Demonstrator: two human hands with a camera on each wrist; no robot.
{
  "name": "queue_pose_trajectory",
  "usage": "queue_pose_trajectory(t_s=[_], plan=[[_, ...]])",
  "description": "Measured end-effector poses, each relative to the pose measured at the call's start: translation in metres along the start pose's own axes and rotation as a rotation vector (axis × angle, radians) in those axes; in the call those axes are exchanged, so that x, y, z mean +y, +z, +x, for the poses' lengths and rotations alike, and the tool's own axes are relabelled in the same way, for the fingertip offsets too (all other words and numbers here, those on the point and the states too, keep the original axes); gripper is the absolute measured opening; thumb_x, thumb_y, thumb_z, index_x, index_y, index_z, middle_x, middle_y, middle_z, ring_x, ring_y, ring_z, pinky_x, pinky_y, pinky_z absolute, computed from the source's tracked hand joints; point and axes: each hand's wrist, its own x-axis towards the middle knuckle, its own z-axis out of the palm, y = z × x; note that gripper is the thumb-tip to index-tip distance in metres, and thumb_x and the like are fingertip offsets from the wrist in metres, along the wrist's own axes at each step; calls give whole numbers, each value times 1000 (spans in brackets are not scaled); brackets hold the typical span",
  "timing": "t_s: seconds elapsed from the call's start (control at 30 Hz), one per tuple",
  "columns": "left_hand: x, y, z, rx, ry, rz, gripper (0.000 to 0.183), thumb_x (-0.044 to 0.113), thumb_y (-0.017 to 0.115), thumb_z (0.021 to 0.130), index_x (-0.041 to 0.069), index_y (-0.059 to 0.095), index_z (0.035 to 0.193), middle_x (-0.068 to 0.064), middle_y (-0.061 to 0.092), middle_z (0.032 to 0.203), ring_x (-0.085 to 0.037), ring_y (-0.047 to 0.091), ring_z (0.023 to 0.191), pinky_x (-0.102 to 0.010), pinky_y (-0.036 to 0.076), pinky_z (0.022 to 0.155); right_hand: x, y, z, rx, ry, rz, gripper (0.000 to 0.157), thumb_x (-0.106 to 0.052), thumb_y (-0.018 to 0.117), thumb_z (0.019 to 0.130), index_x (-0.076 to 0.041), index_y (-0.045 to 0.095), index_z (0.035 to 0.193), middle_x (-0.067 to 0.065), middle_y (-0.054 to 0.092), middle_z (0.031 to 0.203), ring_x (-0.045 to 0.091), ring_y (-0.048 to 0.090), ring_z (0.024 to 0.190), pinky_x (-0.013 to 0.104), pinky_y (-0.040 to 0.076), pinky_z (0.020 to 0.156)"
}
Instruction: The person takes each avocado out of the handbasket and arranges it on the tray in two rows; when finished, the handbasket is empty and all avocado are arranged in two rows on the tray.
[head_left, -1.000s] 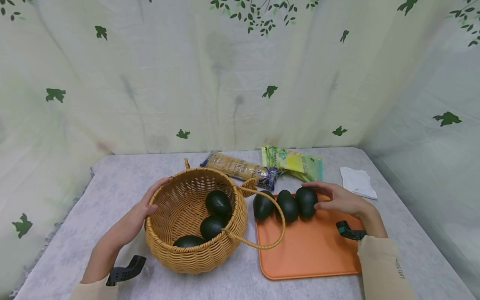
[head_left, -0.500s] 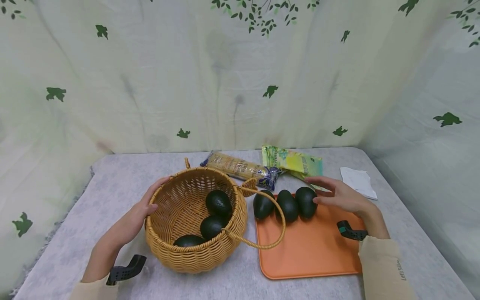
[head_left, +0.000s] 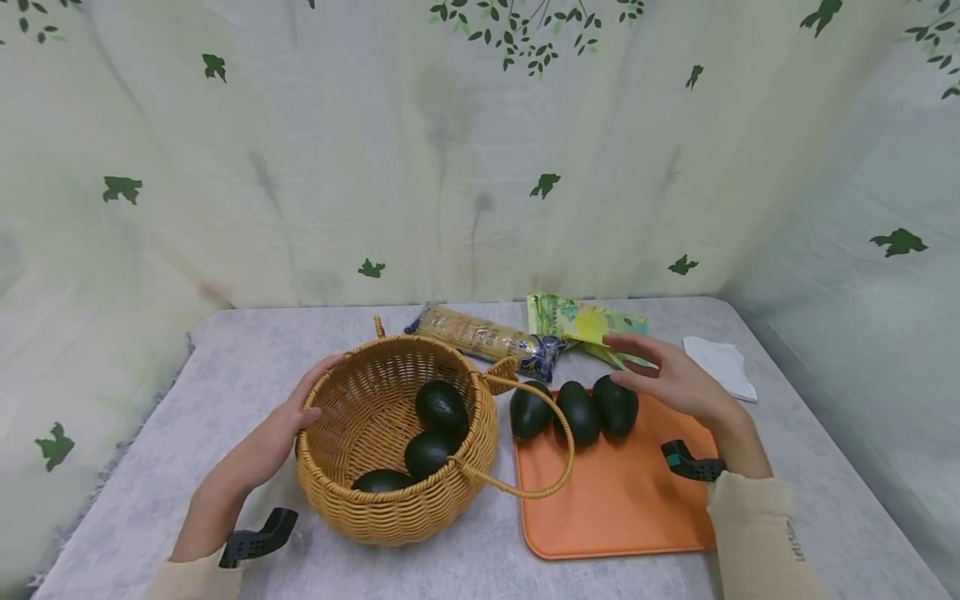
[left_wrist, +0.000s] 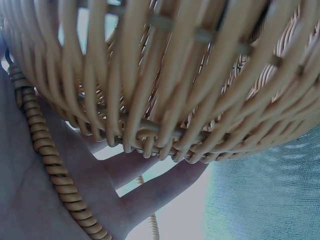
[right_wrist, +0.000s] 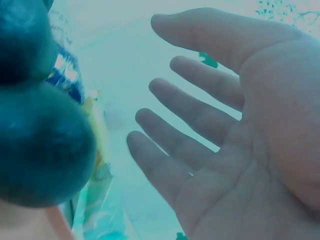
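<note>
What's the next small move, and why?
Probably bring the right hand down around the rightmost avocado on the orange tray: that hand is open and empty near it, while the left hand holds the wicker basket, where three other avocados lie.

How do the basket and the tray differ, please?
The wicker basket is round and deep, while the orange tray is rectangular and shallow. The basket is woven and shows a looped handle; the tray is smooth and shows none. The left hand holds the basket, whereas the tray is not held. Both bear three visible avocados.
</note>
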Motion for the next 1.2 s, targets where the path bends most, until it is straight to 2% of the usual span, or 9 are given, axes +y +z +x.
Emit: queue_pose_trajectory(t_s=[0.2,0.4,0.53,0.73,0.87,0.97,1.2], plan=[[-1,1,1,2,-3,6,60,22,34,112,31,9,166,-20,11,169,-55,23,146,-79,32,100,-15,-1,6,-13,-23,-5,61,-26,70,99,-13,47,154,11,45,158,36,42,146,51,41,112],[-2,-1,0,10,8,7,59,27,34,112,32,9,166,-20,11,169,-55,25,145,-78,34,99,-44,3,18,-43,-63,-25,61,-32,72,98,-22,48,153,4,47,157,30,46,145,51,47,108],[-1,0,-1,8,10,3,60,22,33,112,30,10,166,-20,12,169,-55,25,145,-77,34,100,-63,10,28,-66,-119,-72,60,-36,72,97,-26,50,151,2,50,155,25,47,143,52,47,108],[0,1,0,9,23,-3,61,19,35,110,28,12,166,-20,13,168,-54,25,146,-78,32,101,-89,21,40,-98,-185,-82,56,-38,70,98,-28,52,150,0,52,153,22,49,142,51,48,107],[-1,2,0,6,18,-9,61,19,34,110,28,12,166,-20,13,168,-54,24,146,-78,30,101,-102,28,47,-120,-210,-43,54,-33,70,99,-29,52,150,-3,53,152,19,49,142,48,48,108],[0,2,0,5,22,-13,62,18,35,109,27,13,166,-19,14,168,-53,24,146,-79,30,102,-111,34,51,-134,-238,-17,52,-27,70,99,-26,53,149,-1,53,152,22,49,142,47,48,108],[0,2,1,8,28,-19,61,18,34,109,25,13,166,-20,16,168,-53,25,145,-78,31,101,-133,47,60,-159,-288,-51,51,-30,70,99,-26,54,148,-4,55,148,19,52,139,42,50,105]])
